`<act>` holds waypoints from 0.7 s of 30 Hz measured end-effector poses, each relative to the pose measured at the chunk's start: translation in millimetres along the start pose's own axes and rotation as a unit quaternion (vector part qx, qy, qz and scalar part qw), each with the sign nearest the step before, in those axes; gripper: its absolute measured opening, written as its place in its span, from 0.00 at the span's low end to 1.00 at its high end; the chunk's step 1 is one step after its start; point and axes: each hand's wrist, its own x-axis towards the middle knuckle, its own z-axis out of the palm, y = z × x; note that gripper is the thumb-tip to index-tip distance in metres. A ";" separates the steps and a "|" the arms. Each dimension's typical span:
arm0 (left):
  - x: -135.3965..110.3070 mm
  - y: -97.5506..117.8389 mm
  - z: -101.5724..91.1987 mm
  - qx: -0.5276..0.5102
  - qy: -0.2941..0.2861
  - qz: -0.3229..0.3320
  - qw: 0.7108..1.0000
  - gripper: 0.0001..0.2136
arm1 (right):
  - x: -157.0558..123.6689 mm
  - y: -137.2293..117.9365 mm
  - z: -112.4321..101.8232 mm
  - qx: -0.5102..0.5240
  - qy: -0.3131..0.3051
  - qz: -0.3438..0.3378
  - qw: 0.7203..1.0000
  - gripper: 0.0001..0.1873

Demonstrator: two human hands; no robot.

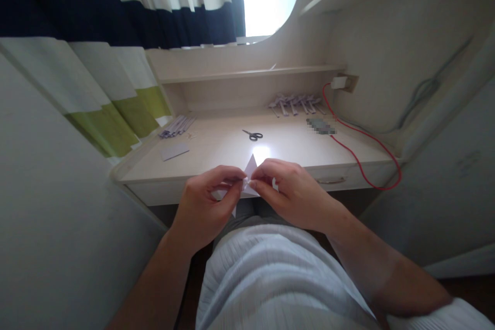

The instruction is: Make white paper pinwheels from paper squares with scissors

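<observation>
Just in front of the desk edge, both hands pinch a white paper pinwheel at its centre. One pointed corner of it sticks up between the fingers, and other paper parts show below. My left hand grips it from the left with thumb and fingertips. From the right, my right hand presses thumb and index finger at the same middle spot. The fingers partly hide the paper there. Beyond the hands, small black-handled scissors lie on the desk.
Several white pinwheels on sticks lie at the back right. At left are rolled paper sticks, small pale pieces and a paper stack. A red cable runs from a white charger to a blurred device.
</observation>
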 end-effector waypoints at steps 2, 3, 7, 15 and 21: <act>-0.2 -0.3 0.3 -0.012 0.004 0.002 1.000 0.07 | 0.4 0.1 0.4 0.004 0.003 0.001 1.000 0.06; -0.2 -0.5 0.4 -0.020 0.004 0.002 1.000 0.07 | 0.7 0.3 0.7 0.006 0.004 0.000 1.000 0.06; -0.1 -0.8 0.5 -0.036 -0.002 0.004 0.999 0.06 | 1.2 1.0 1.4 0.018 0.007 -0.002 1.000 0.06; -0.2 0.9 -1.8 -0.014 -0.005 0.010 1.000 0.06 | 1.6 1.0 -0.2 0.012 -0.001 -0.013 1.000 0.06; -0.3 0.9 -1.3 -0.005 -0.005 0.010 1.000 0.07 | 1.4 -1.0 -0.3 -0.009 -0.011 -0.015 1.000 0.07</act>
